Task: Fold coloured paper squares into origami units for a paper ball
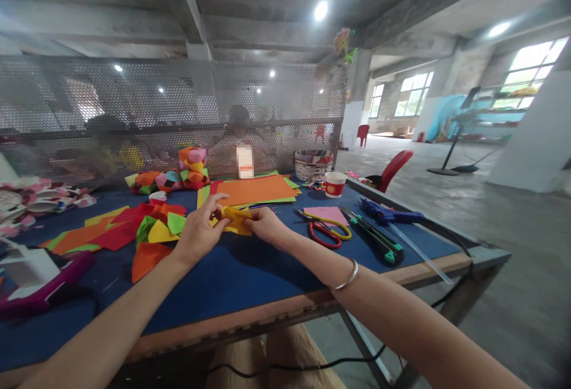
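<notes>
- Paper: small yellow folded piece, held just above the blue mat, near the middle of the table.
- Left hand: thumb and fingers pinched on the paper's left end.
- Right hand: fingers closed on the right end; fingertips hidden, exact contact hard to tell. Bangle on that wrist.
- Handling, my guess: very light, thin, creases easily, tears if pulled, not slippery. Best held at the edges or along a fold, with a light pinch.
- Just left of the grip: loose folded pieces, green, yellow, orange and red, lying on the mat.
- Beyond the grip: stack of sheets, orange on top, green edges showing.
- Right of the grip: scissors with red and yellow handles, touching a pink note.
- Further right: green cutter, then a blue glue gun.
- Far beyond, right: cup and basket.
- Far beyond, left: paper balls, multicoloured, by the mesh screen.
- Writing: the cup has a red print, too small to read. No brand or label legible anywhere.
</notes>
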Available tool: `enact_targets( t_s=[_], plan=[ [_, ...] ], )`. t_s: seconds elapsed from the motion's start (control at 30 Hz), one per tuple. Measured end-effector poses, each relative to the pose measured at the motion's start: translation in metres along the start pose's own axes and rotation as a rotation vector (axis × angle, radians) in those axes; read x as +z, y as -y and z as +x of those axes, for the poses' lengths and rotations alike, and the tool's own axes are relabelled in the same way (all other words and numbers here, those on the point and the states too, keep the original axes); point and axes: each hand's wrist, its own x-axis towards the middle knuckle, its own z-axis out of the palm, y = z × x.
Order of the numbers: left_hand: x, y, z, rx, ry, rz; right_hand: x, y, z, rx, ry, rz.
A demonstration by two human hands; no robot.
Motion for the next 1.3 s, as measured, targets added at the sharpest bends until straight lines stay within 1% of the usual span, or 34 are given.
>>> enact_targets(
  t_s=[0.07,0.13,0.33,0.4,0.5,0.63,0.77,0.9,1.1,1.3],
  plan=[
    [0.000,-0.001,-0.001,0.015,-0.008,-0.004,-0.001,0.001,-0.001,0.036,0.068,-0.045],
    [0.000,-0.001,-0.001,0.028,-0.013,-0.008,-0.003,0.003,-0.003,0.065,0.109,-0.084],
    [0.000,0.001,0.002,0.074,-0.033,-0.030,-0.005,0.010,-0.005,0.101,0.137,-0.181],
    [-0.001,0.002,0.004,0.089,-0.006,-0.053,-0.007,0.013,-0.006,0.107,0.139,-0.217],
    [0.000,0.004,0.005,0.084,0.085,-0.096,-0.008,0.018,-0.007,0.098,0.142,-0.261],
    [0.003,0.014,0.004,-0.001,0.209,-0.118,-0.009,0.022,-0.010,0.055,0.158,-0.273],
    [0.005,0.026,0.006,-0.125,0.248,-0.153,-0.007,0.021,-0.008,0.009,0.151,-0.259],
    [0.008,0.031,0.009,-0.242,0.306,-0.240,-0.004,0.015,-0.003,-0.010,0.092,-0.234],
    [0.009,0.029,0.010,-0.411,0.431,-0.375,-0.003,0.009,-0.001,-0.006,0.025,-0.180],
    [0.004,0.022,0.007,-0.506,0.528,-0.470,-0.004,0.012,-0.001,-0.009,0.004,-0.134]
  ],
)
